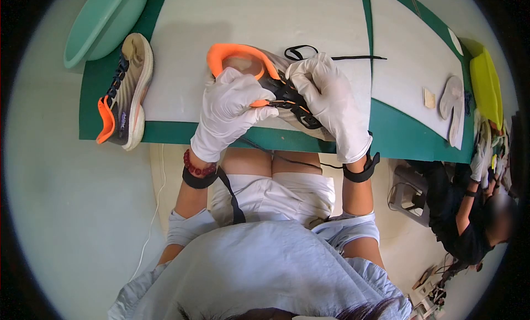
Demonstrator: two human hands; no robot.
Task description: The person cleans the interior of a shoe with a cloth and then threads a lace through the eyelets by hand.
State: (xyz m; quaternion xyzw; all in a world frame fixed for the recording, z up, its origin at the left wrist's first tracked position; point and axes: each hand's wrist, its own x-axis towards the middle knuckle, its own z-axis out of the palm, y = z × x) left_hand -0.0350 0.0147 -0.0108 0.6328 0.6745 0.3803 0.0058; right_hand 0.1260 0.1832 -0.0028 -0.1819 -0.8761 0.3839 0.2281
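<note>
A sneaker (286,111) with a bright orange collar, pale mesh and black lacing lies on its side on the white sheet, its heel to the left. My left hand (231,102), in a white glove, is closed on its near side, thumb and fingers pinching by the orange-edged tongue. Also gloved, my right hand (329,102) has its fingers curled at the lacing, apparently pinching the black shoelace (353,57); its fingertips are partly hidden. Beyond that hand, the lace forms a loop and runs off to the right. Another black strand hangs below the table edge between my wrists.
A matching sneaker (130,93) stands on the left of the green table mat (168,131), near a teal basin (102,30). To the right lie a pale insole (452,107) and a yellow-green bin (486,88). Another person (458,209) sits at the far right.
</note>
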